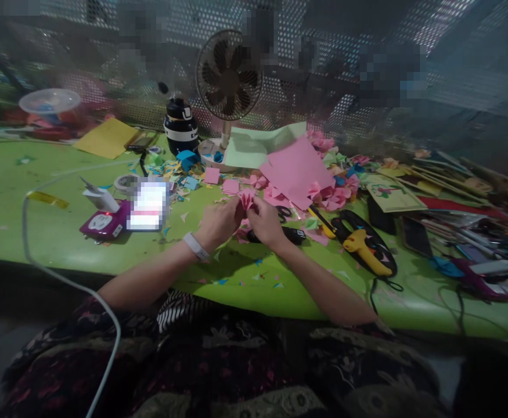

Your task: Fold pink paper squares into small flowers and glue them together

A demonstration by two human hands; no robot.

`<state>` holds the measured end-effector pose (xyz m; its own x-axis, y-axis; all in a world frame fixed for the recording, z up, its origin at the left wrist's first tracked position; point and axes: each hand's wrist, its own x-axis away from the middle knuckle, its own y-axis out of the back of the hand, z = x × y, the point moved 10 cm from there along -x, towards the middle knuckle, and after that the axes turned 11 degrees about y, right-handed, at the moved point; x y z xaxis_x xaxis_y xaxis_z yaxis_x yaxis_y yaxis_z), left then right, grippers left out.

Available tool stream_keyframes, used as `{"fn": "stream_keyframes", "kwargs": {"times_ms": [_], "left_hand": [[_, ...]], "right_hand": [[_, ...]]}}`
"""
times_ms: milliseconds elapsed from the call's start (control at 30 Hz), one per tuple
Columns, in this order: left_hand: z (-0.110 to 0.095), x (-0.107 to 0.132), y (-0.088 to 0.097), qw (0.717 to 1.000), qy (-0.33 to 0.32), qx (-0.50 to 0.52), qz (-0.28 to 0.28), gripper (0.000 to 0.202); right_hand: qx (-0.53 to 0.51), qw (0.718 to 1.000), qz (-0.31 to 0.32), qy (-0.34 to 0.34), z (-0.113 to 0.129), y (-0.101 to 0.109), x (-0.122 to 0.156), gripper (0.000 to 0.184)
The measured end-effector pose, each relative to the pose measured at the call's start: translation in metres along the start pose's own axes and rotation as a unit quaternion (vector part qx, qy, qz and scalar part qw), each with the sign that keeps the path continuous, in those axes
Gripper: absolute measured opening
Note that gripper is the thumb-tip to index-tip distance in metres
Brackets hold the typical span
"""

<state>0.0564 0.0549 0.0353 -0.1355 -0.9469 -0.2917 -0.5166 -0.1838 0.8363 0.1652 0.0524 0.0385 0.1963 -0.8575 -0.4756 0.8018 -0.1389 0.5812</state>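
Between my two hands, above the green table, is a small pink paper flower [247,200] with pleated petals. My left hand [221,223], with a pale band on its wrist, pinches the flower from the left. The fingers of my right hand [265,219] close on it from the other side. Just beyond lie small pink paper squares [230,186] and a large pink sheet [296,168]. Scissors [284,213] and a black object with a label [295,234] lie beside and partly behind my right hand.
A yellow glue gun [367,252] and a yellow cutter [322,222] lie to the right. Left are a lit phone [148,204], a purple power socket [105,223] and a white cable [75,277]. A fan [230,75] and a black jug [181,129] stand behind.
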Motion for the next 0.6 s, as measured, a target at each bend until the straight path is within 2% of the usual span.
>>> {"fn": "stream_keyframes", "kwargs": {"times_ms": [100, 200, 300, 400, 500, 600], "left_hand": [[-0.001, 0.002, -0.002, 0.999, 0.003, -0.035, 0.028, 0.025], [-0.007, 0.007, -0.005, 0.998, -0.019, -0.05, 0.02, 0.026], [-0.017, 0.013, -0.009, 0.997, -0.066, -0.045, -0.004, 0.045], [-0.024, 0.02, -0.018, 0.993, -0.092, -0.071, -0.008, 0.053], [-0.028, 0.024, -0.019, 0.99, -0.103, -0.098, -0.024, 0.053], [-0.031, 0.022, -0.007, 0.989, -0.11, -0.078, -0.054, 0.052]], "right_hand": [[-0.036, 0.998, 0.042, -0.005, 0.004, -0.008, -0.001, 0.004], [-0.09, 0.993, 0.07, -0.012, 0.009, -0.011, 0.0, 0.008], [-0.121, 0.989, 0.08, -0.007, 0.015, -0.01, 0.003, 0.012], [-0.158, 0.983, 0.097, -0.012, 0.019, -0.017, 0.01, 0.006], [-0.187, 0.977, 0.102, -0.008, 0.024, -0.021, 0.016, 0.024], [-0.194, 0.977, 0.092, 0.013, 0.031, -0.018, 0.013, 0.035]]}}
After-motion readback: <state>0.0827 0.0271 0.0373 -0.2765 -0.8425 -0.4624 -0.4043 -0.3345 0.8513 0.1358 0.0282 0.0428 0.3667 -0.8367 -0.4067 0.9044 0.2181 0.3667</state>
